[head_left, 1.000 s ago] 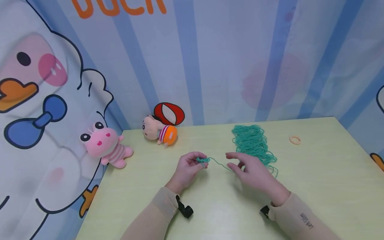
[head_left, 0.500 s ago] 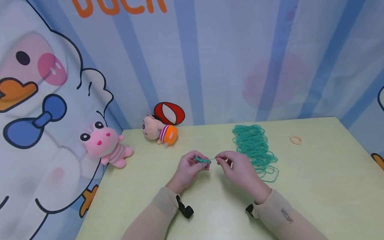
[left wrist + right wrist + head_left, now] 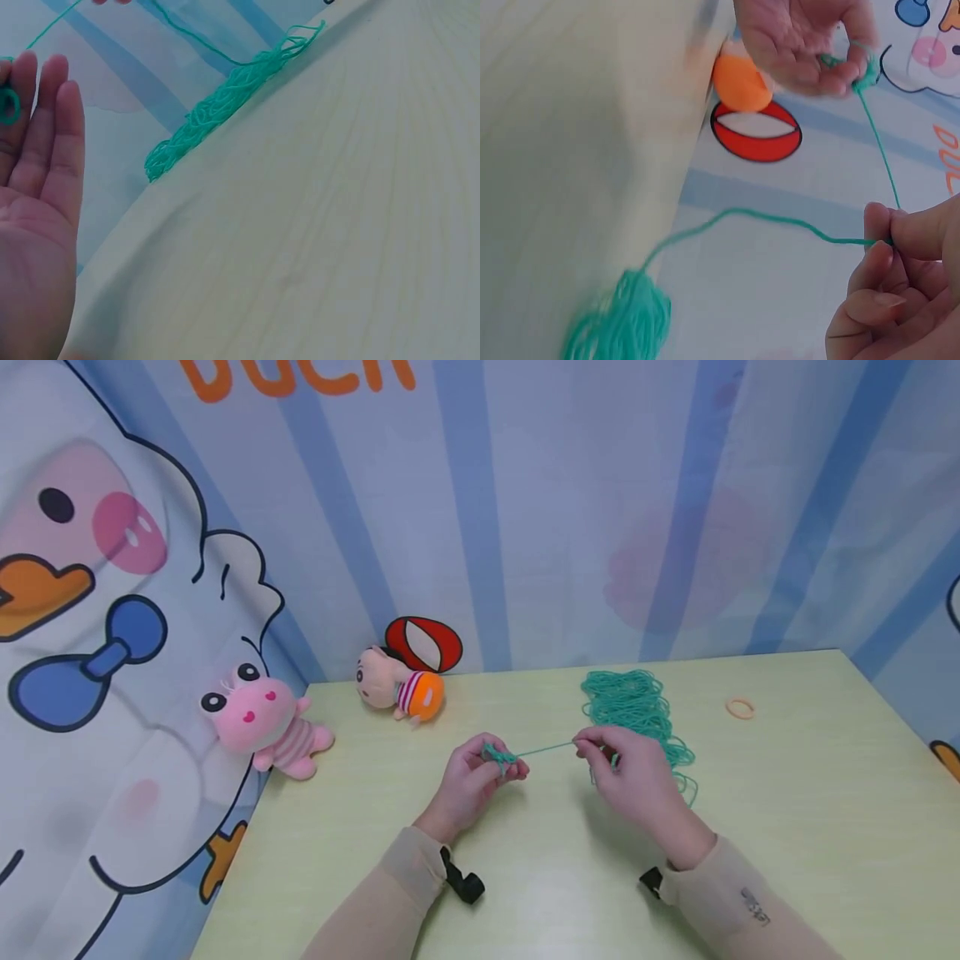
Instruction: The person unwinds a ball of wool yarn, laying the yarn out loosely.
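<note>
My left hand [image 3: 468, 785] pinches a small looped bundle of green yarn [image 3: 498, 757] between thumb and forefinger, above the table. From it a single strand [image 3: 543, 749] runs straight and taut to my right hand [image 3: 637, 777], whose thumb and forefinger pinch it. In the right wrist view the strand carries on past the right fingertips [image 3: 881, 217] in a slack curve down to the skein of green yarn [image 3: 626, 319]. That skein lies flat on the table behind the right hand, which partly covers it in the head view.
A pink plush toy [image 3: 262, 718] sits at the table's left edge. Another plush toy in orange shorts [image 3: 401, 687] lies at the back. To the right of the skein is a small peach-coloured ring [image 3: 740, 708]. A printed curtain [image 3: 555, 510] hangs behind the table [image 3: 810, 793].
My right hand came in to the left hand, took hold of the strand close to the bundle, then drew back right, stretching it straight. The left hand stays almost in place.
</note>
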A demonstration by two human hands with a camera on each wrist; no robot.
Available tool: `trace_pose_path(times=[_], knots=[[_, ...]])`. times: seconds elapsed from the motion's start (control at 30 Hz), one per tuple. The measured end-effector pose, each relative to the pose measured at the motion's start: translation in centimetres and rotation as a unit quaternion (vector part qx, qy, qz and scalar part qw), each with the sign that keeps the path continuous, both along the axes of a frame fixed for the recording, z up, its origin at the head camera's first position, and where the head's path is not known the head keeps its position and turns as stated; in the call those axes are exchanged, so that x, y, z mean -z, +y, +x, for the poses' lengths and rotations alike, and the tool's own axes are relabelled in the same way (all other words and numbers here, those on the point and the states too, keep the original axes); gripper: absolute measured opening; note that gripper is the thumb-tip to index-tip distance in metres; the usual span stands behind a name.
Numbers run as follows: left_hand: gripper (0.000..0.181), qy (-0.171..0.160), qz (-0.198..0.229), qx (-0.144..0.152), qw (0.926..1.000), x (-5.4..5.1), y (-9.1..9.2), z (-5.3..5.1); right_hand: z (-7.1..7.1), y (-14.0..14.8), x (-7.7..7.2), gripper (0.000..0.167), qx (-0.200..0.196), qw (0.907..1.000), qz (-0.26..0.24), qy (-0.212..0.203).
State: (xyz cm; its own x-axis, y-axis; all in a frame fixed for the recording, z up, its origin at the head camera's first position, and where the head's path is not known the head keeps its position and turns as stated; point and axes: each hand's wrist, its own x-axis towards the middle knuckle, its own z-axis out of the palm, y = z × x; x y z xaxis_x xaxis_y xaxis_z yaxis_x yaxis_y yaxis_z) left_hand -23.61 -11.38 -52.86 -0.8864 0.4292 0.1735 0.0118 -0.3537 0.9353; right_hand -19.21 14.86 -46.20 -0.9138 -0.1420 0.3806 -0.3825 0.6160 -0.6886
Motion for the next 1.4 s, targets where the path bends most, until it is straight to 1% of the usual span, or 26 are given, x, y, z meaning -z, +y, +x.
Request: trace_pose_path(times=[0.2, 0.37, 0.43, 0.57, 0.7, 0.87, 1.07, 1.17, 1.23, 1.3, 1.4], knots=[[0.026, 0.001, 0.001, 0.001, 1.0000, -0.1, 0.0, 0.1, 0.2, 3.5, -0.3, 0.017, 0.039, 0.9992, -0.005, -0.011], [0.026, 0.007, 0.002, 0.008, 0.9999, -0.1, 0.0, 0.1, 0.4, 6.3, -0.1, 0.018, 0.085, 0.9962, 0.010, -0.017], [0.025, 0.008, 0.004, 0.010, 0.9999, -0.1, -0.1, 0.1, 0.4, 7.5, 0.1, 0.021, 0.100, 0.9941, 0.022, -0.034], [0.024, 0.012, 0.005, 0.011, 0.9999, 0.0, -0.1, 0.0, 0.4, 9.6, 0.4, 0.028, 0.112, 0.9886, 0.059, -0.082], [0.022, 0.009, 0.006, 0.008, 0.9999, 0.1, -0.2, 0.0, 0.2, 11.4, 1.1, 0.031, 0.108, 0.9809, 0.096, -0.131], [0.018, 0.005, 0.016, 0.007, 0.9998, 0.1, -0.2, -0.1, -0.2, 12.6, 1.7, 0.032, 0.088, 0.9700, 0.129, -0.187], [0.017, 0.005, 0.020, 0.002, 0.9998, 0.0, -0.1, -0.1, -0.5, 12.6, 1.9, 0.030, 0.061, 0.9545, 0.177, -0.232], [0.018, 0.006, 0.021, 0.002, 0.9998, 0.0, -0.1, -0.1, -0.4, 11.7, 1.6, 0.032, 0.038, 0.9510, 0.195, -0.237], [0.017, 0.009, 0.018, 0.006, 0.9998, 0.1, -0.1, -0.2, -0.1, 10.7, 1.3, 0.035, 0.030, 0.9567, 0.197, -0.212], [0.017, 0.011, 0.015, 0.010, 0.9998, 0.2, -0.1, -0.3, 0.1, 9.2, 0.8, 0.037, 0.024, 0.9678, 0.188, -0.166], [0.016, 0.009, 0.014, 0.014, 0.9998, 0.3, -0.2, -0.3, 0.3, 6.4, 0.3, 0.035, -0.003, 0.9855, 0.140, -0.095]])
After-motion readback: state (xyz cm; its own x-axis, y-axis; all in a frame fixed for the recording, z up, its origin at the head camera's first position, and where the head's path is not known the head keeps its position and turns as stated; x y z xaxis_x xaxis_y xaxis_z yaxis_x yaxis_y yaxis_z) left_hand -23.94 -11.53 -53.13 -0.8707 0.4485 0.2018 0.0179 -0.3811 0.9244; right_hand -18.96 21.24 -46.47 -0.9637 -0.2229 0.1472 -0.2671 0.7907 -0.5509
